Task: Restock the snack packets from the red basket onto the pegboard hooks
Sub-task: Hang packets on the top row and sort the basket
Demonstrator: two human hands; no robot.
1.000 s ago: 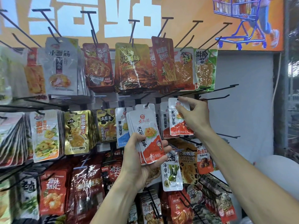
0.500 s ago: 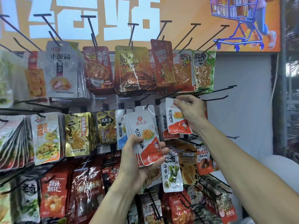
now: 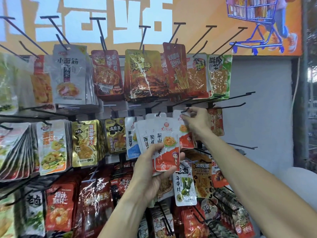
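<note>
My left hand (image 3: 151, 170) grips a fanned stack of white-and-red snack packets (image 3: 164, 143) in front of the middle row of the pegboard. My right hand (image 3: 197, 122) pinches the top of one more white-and-red packet (image 3: 184, 134) at the tip of a black hook (image 3: 185, 110) in that row. The packet's lower half shows behind the stack. The pegboard holds rows of hanging snack packs. The red basket is out of view.
Long bare black hooks (image 3: 240, 97) stick out toward me to the right of my right hand and along the top row (image 3: 99, 33). Packed rows of packets hang left and below. A grey wall (image 3: 260, 117) lies right.
My right hand has lifted its single packet up and slightly right, to the hook's tip. My left hand keeps the stack in about the same place.
</note>
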